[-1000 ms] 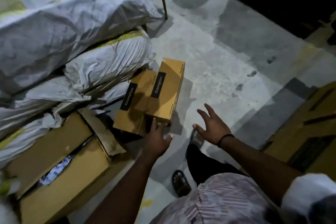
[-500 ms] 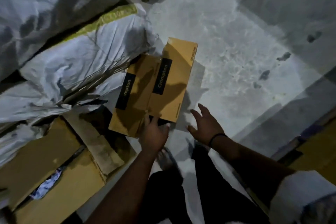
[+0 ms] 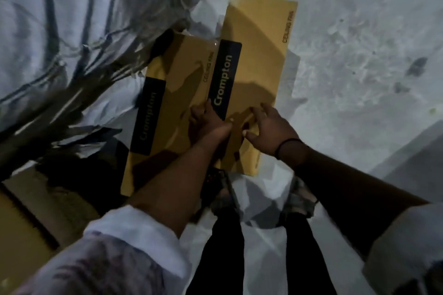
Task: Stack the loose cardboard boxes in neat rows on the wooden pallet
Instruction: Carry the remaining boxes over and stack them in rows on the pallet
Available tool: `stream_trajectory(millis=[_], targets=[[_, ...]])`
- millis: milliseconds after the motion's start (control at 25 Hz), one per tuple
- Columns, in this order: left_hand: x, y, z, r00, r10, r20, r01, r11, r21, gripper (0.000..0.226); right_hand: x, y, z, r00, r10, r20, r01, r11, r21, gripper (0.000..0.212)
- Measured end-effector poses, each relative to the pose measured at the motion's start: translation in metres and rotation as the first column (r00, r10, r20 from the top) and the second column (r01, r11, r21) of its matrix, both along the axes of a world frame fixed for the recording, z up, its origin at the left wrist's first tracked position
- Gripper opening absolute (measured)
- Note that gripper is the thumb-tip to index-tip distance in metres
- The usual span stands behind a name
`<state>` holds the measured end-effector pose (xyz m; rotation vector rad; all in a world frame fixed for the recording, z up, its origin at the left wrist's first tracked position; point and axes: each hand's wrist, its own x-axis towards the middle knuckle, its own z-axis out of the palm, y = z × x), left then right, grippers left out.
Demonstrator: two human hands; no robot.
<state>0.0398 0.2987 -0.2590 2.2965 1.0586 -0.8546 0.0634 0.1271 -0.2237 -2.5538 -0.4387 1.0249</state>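
Reaching down with 2 hands to the near end of a sealed cardboard box.

Beyond 2 sandalled feet (image 3: 220, 189), the left hand (image 3: 206, 122) sits at the seam between 2 closed yellow Crompton cartons, fingers along the left edge of the right box (image 3: 259, 55); whether they curl round it cannot be told. The right hand (image 3: 271, 132), a dark band (image 3: 285, 146) at its wrist, lies on that carton's top, fingers spread. The left box (image 3: 175, 84) touches it, both on the concrete floor (image 3: 359, 55) against grey sacks (image 3: 72, 31). Contents hidden.
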Motion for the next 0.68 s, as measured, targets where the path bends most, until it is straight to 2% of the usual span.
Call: stream_trajectory(millis=[120,200,280,320,360,440,560,680], targets=[[0.003,-0.008,-0.003,0.999,-0.037,0.019,0.037,0.999,0.007,0.103,0.003,-0.004,-0.009,0.996,-0.081,0.026,0.081,0.997,0.016,0.071],[0.006,-0.011,0.001,0.999,0.019,0.045,-0.019,1.000,-0.015,0.102,0.006,-0.009,-0.010,0.990,-0.134,0.039,0.133,0.991,0.020,0.069],[0.014,-0.017,0.006,0.977,0.127,0.172,-0.100,0.982,-0.160,0.077,0.012,-0.019,-0.009,0.971,-0.232,0.063,0.230,0.973,0.032,0.070],[0.017,-0.024,0.010,0.954,0.140,0.264,-0.064,0.958,-0.278,0.057,0.016,-0.025,-0.009,0.951,-0.299,0.075,0.295,0.954,0.057,0.073],[0.018,-0.034,0.015,0.937,0.093,0.337,0.036,0.933,-0.358,0.040,0.022,-0.033,-0.009,0.925,-0.370,0.085,0.363,0.928,0.087,0.076],[0.017,-0.056,0.023,0.904,-0.034,0.427,0.228,0.882,-0.413,0.028,0.034,-0.047,-0.011,0.867,-0.488,0.104,0.476,0.871,0.124,0.083],[0.032,-0.085,0.005,0.916,-0.061,0.395,0.215,0.909,-0.356,0.036,0.050,-0.085,-0.026,0.786,-0.612,0.094,0.612,0.790,0.028,0.097],[0.053,-0.106,-0.026,0.961,-0.153,0.229,0.218,0.930,-0.296,0.059,0.062,-0.136,-0.052,0.664,-0.747,0.015,0.746,0.661,-0.076,0.108]])
